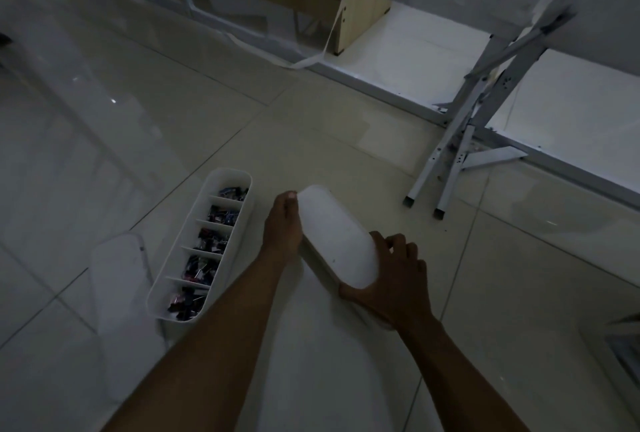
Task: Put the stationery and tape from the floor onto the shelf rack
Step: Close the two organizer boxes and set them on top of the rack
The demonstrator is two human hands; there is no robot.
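White oblong plastic container (337, 237) sits tilted, low over the tiled floor (138, 126); left hand (282, 227) grips its far end, right hand (391, 279) its near end, likely steadying it for the white metal shelf rack (460, 140) far right

Open floor (311, 140) ahead, rack legs (446, 161) right

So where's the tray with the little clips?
On the floor, lower left in the head view, the clip tray lies just left of the left hand.
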